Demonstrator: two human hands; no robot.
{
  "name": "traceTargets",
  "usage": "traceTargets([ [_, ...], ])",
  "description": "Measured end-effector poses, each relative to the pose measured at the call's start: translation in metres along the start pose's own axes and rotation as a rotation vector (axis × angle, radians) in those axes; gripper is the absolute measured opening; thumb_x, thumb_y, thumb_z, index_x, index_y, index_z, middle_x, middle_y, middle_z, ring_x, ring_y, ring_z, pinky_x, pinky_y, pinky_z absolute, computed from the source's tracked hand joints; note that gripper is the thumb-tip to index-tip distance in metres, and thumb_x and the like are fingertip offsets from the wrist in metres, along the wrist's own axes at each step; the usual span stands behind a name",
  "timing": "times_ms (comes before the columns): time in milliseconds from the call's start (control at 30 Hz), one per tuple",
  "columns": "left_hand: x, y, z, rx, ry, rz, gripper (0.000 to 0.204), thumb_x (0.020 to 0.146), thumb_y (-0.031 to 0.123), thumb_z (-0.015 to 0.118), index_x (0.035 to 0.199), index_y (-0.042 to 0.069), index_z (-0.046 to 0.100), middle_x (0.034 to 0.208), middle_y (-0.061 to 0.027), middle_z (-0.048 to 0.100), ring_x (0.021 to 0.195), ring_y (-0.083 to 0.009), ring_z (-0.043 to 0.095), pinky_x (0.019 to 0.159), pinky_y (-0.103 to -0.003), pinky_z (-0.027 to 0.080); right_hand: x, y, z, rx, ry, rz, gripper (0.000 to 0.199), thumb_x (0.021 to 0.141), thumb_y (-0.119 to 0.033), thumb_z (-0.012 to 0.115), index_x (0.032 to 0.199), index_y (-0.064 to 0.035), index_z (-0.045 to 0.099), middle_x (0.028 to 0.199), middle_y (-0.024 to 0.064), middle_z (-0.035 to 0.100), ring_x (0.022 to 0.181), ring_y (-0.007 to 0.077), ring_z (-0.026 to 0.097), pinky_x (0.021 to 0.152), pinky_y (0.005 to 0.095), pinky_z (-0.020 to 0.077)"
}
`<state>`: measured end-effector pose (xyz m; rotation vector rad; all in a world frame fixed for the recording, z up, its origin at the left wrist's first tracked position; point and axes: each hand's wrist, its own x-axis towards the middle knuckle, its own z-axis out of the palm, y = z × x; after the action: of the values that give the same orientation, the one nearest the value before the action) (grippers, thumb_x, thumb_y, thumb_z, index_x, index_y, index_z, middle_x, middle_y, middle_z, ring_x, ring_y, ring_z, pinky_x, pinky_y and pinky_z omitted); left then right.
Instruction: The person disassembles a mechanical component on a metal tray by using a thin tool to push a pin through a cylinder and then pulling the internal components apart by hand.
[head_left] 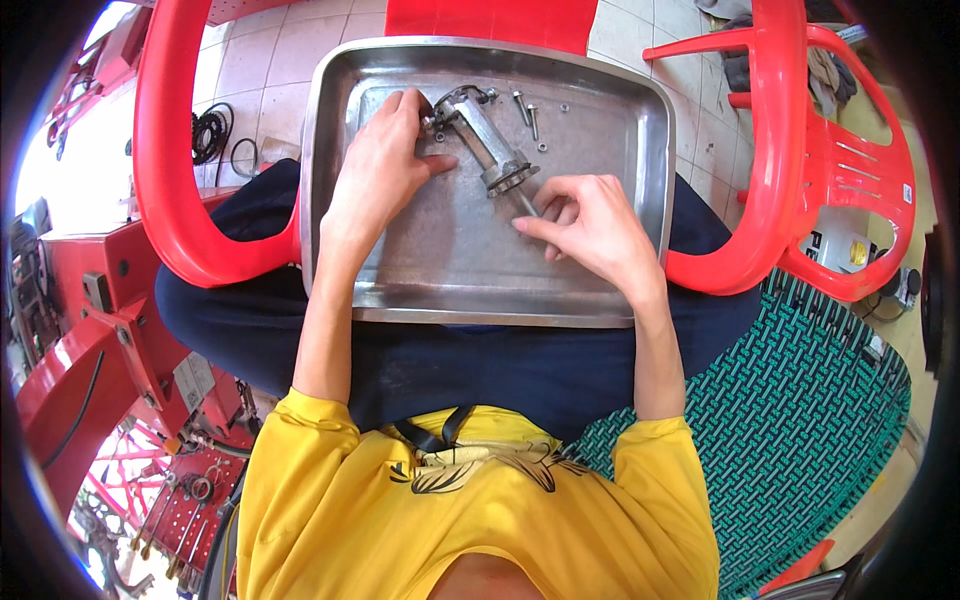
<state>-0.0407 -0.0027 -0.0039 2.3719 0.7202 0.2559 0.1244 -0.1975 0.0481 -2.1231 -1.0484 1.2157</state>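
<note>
A grey metal cylindrical part with a flange at one end (487, 143) lies inside a large rectangular stainless-steel tray (480, 290), in the far half of it, a little left of the middle, and it is tilted from the far left down toward the near right. The left hand (385, 165) lies over its far end, with the fingers closed around the small fittings there and the thumb pressing on the tray floor beside the body. The right hand (590, 222) is near the flange end; its fingers pinch a thin metal tool (526, 205), whose tip goes into the flange. Some loose small bolts and washers (532, 118) lie just beyond the part, near the far edge of the tray. The tray rests on the lap of the person, over dark blue trousers (480, 370). A red plastic chair (165, 150) stands around the far side of the tray, and a second red plastic chair (830, 170) is at the right. A green woven mat (800, 420) lies on the floor at the right.
</note>
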Motion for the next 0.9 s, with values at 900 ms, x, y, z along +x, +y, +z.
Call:
traceTargets([
  [900,-0.002,-0.002,-0.009,0.229,0.22,0.064,0.021,0.091,0.017,0.075,0.101,0.0,0.066,0.095,-0.0167,0.064,0.088,-0.0381,0.065,0.076,-0.047,0.05,0.046,0.024,-0.001,-0.134,0.544,-0.237,0.032,0.089,-0.018,0.078,0.118,-0.0072,0.072,0.106,0.012,0.071,0.081,0.0269,0.07,0.076,0.0402,0.0556],
])
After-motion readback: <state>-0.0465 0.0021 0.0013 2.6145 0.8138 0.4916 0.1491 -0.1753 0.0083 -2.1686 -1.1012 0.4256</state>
